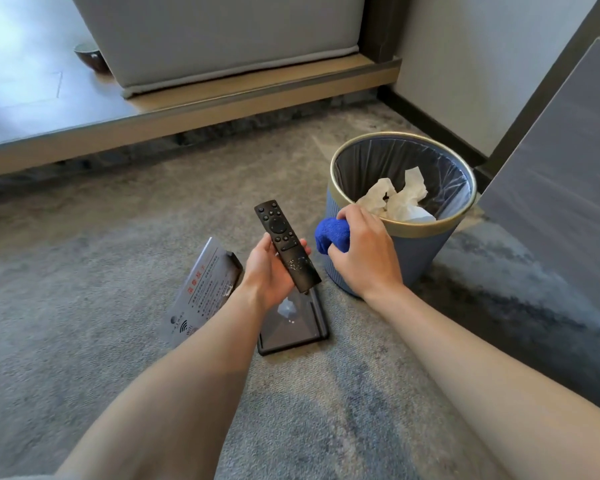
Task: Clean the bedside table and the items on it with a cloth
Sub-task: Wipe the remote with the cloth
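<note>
My left hand (267,268) holds a black remote control (284,244) buttons-up, its lower part flecked with white dust. My right hand (364,251) grips a bunched blue cloth (331,234) just right of the remote, a small gap between them. On the carpet below my hands lie a grey printed sign card (201,292) and a dark rectangular tray (291,327) with white crumbs in it. The low table (84,109) with a wooden edge runs across the upper left.
A blue waste bin (416,244) with a gold rim and a plastic liner holds crumpled white tissues, right behind my right hand. A grey cushion (222,32) and a dark bowl (89,55) rest on the table. A grey panel leans at the right.
</note>
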